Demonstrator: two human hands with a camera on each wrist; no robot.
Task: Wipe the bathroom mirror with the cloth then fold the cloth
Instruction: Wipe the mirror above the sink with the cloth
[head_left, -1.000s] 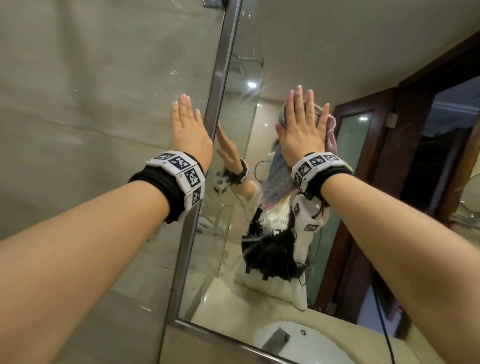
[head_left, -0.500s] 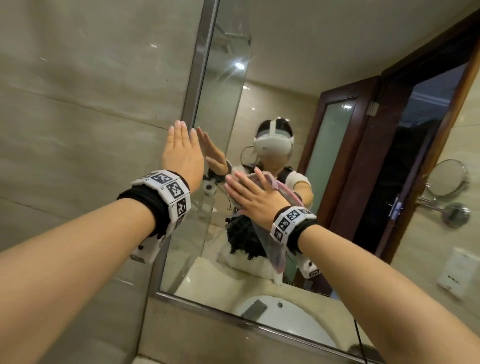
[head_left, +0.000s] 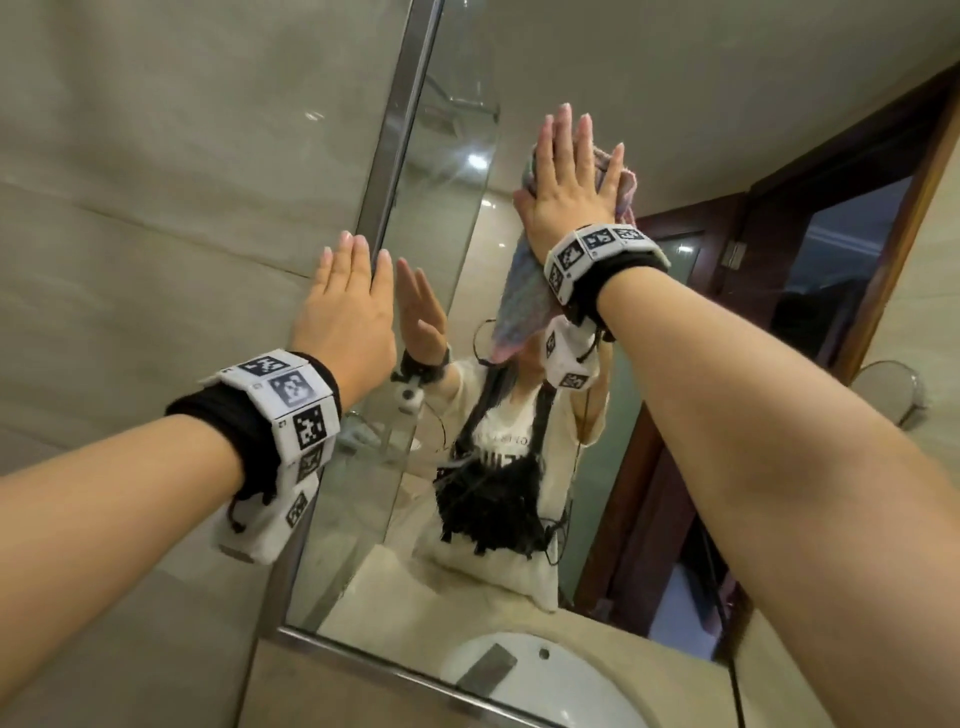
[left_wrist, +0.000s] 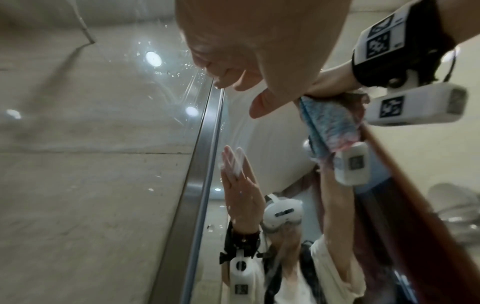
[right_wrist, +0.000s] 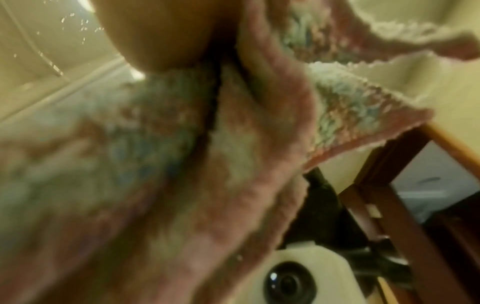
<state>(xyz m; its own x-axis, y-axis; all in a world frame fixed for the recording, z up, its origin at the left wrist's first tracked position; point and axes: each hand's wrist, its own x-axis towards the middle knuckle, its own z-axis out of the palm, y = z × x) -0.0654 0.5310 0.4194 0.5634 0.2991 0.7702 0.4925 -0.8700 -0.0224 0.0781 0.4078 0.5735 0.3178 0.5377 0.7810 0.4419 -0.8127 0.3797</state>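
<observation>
The cloth (head_left: 522, 291) is now pressed high on the mirror (head_left: 452, 467) by the right hand (head_left: 571, 192), swept from mid-glass toward 12 o'clock, fingers turned upright again.

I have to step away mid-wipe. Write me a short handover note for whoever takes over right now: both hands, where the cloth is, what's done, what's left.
Right hand: flat, fingers straight, pressing the cloth against the upper part of the mirror; the rest of the cloth hangs below the palm.
Left hand: flat, fingers straight, holding nothing, resting at the mirror's metal frame beside the tiled wall.
Done: wiping is under way. Specks and streaks show on the glass in the left wrist view, so it is not clean yet.
Left: finish wiping the mirror, then fold the cloth.
</observation>
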